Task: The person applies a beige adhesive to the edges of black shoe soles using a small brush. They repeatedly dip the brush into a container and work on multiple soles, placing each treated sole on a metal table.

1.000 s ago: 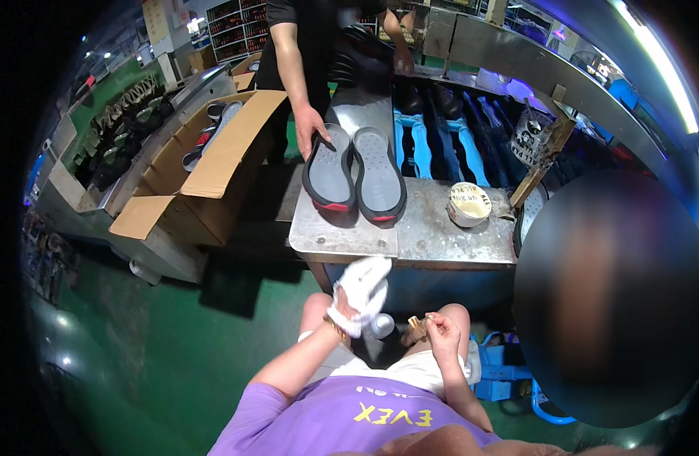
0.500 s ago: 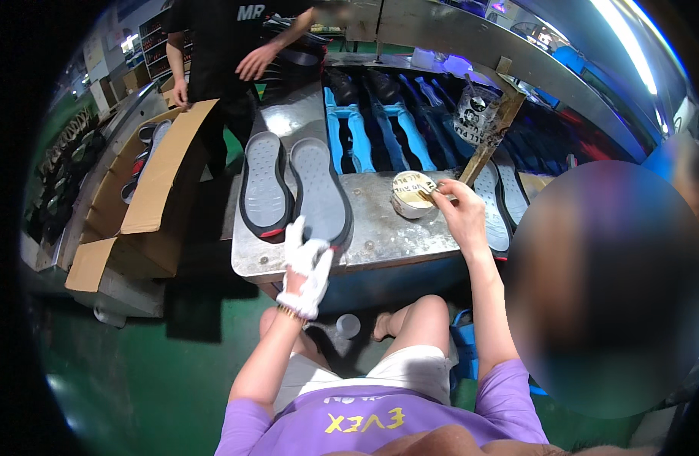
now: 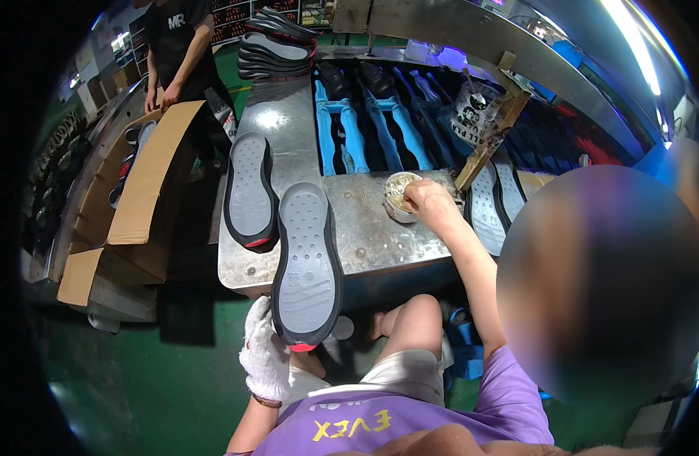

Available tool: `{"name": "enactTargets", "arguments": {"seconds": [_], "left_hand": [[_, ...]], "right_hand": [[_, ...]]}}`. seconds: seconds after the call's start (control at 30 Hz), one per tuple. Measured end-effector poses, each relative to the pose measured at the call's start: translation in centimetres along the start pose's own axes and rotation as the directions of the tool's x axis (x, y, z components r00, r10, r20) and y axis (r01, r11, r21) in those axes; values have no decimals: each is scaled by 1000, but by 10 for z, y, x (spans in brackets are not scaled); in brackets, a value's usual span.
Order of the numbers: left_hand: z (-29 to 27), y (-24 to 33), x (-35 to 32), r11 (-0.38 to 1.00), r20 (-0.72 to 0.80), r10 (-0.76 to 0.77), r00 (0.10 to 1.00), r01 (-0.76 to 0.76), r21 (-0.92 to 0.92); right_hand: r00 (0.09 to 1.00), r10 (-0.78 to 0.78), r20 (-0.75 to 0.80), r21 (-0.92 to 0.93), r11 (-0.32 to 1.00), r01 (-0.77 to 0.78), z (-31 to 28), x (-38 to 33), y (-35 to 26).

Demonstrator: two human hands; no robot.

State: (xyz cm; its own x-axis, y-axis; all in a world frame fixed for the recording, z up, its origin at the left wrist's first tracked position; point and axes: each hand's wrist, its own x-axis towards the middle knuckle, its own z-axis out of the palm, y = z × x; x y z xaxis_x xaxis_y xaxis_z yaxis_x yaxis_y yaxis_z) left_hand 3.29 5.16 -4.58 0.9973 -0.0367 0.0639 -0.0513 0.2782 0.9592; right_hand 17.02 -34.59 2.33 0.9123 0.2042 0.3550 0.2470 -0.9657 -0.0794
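Watching over the head cam: the cup [image 3: 397, 215] sat on the bench [image 3: 364, 254] with something pale in it, mostly hidden by the right hand [image 3: 433, 201]. The open cardboard box [image 3: 155, 182] off to the left had more soles [image 3: 129, 156] in it, grey with red bits, and a co-worker's hands [image 3: 163, 99] were at its far end.

My right arm reached well forward, bare fingers bunched down over the cup's mouth; I couldn't tell if they were clamped on anything. The left hand [image 3: 264, 349], in a white glove, was low and close to the body, gripping the near sole [image 3: 309, 266] by its left edge, with the fingertips hidden underneath.

That sole stuck out past the bench's front edge, red end toward me. The far sole [image 3: 250, 190] lay just beside it, close to the bench's left edge. I had a decent strip of metal between the near sole and the cup, but a wooden post [image 3: 486, 152] stood near the cup's right side.
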Motion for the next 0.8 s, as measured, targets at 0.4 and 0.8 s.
{"name": "enactTargets", "arguments": {"seconds": [0.4,0.8], "left_hand": [[17,-5,28,691,118,-375,920,361,-626],[40,5,34,579,205,-453,867,462,-672]], "right_hand": [[976,-149,-158,-77,987,138,-25,-12,-7],[942,-143,-305,-86,989,122,-29,-20,-4]]}}
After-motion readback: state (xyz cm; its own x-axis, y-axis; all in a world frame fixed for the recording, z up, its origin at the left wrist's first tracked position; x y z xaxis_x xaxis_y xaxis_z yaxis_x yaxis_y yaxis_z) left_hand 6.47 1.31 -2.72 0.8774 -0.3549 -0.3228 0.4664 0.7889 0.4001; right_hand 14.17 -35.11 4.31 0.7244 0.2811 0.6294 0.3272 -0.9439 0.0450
